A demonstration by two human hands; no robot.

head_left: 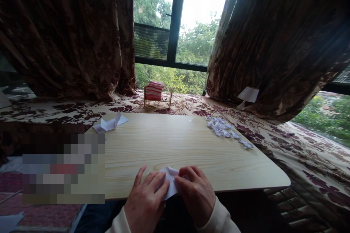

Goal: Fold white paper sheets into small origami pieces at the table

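Note:
A small white folded paper lies at the near edge of the pale wooden table, between my two hands. My left hand rests on its left side, thumb and bent fingers holding it against the tabletop while one finger sticks up. On the other side, the curled fingers and thumb of my right hand pinch the paper's right part. Parts of the paper are hidden under my fingers. At the far right of the table lies a pile of small folded paper pieces.
Loose folded sheets sit at the table's far left corner. Beyond, a patterned cloth covers the sill, carrying a little rack with striped folded cloths and a small white lamp. A pixelated patch hides the lower left.

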